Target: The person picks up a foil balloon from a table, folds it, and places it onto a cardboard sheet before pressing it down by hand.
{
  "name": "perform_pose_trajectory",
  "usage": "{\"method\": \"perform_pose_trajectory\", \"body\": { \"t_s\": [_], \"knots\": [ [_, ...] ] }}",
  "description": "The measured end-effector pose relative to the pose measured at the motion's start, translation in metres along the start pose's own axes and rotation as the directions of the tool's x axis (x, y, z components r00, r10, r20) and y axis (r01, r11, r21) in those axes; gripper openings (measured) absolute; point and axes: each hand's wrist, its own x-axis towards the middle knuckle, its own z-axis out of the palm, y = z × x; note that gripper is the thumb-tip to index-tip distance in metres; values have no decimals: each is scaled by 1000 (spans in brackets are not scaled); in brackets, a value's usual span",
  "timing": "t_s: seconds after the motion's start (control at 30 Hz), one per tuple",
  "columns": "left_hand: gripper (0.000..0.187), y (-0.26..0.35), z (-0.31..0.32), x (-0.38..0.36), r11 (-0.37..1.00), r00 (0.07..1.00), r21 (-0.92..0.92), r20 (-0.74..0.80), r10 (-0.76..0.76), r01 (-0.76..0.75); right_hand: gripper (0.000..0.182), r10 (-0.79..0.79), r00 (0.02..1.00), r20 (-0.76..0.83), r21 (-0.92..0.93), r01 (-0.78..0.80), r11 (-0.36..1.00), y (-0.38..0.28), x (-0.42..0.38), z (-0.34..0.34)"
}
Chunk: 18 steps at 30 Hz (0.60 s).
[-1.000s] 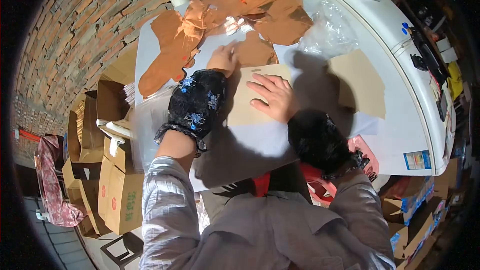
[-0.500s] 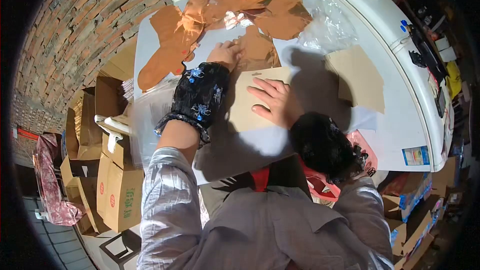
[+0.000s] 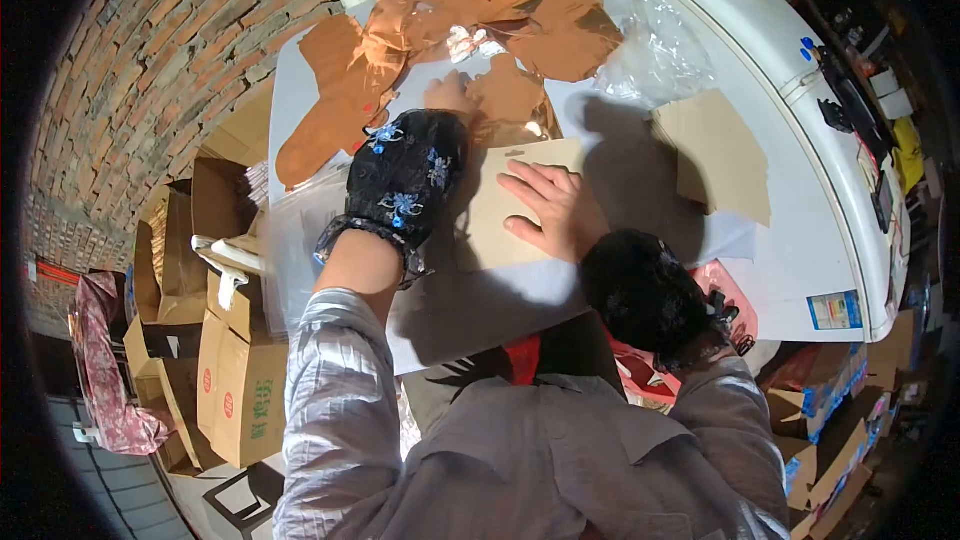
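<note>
A beige card with a small hanging slot at its top lies on the white table. My right hand rests flat on the card's right part, fingers spread. My left hand is beyond the card, at the left edge of a brown film-like piece; its fingertips are blurred and partly hidden, so its grip is unclear. More brown sheets spread over the far side, with a small white bundle among them. Black lace sleeve covers are on both forearms.
Clear plastic and a stack of beige cards lie to the right. Transparent bags lie at the left edge. Cardboard boxes stand left of the table, a pink basket below its near edge.
My left hand has moved slightly away from me and to the left, off the card's upper edge. My right hand has stayed nearly still on the card.
</note>
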Motion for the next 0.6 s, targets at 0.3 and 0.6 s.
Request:
{"method": "perform_pose_trajectory", "body": {
  "t_s": [0.3, 0.6],
  "knots": [
    [62, 29, -29, 34, 976, 842, 123, 495, -215, 178, 54, 11, 998, 56, 30, -13, 999, 1, 0, -3],
    [24, -9, -27, 24, 608, 778, -704, 590, 215, 367, 53, 28, 999, 20, 44, -28, 999, 0, 0, -2]
  ]
}}
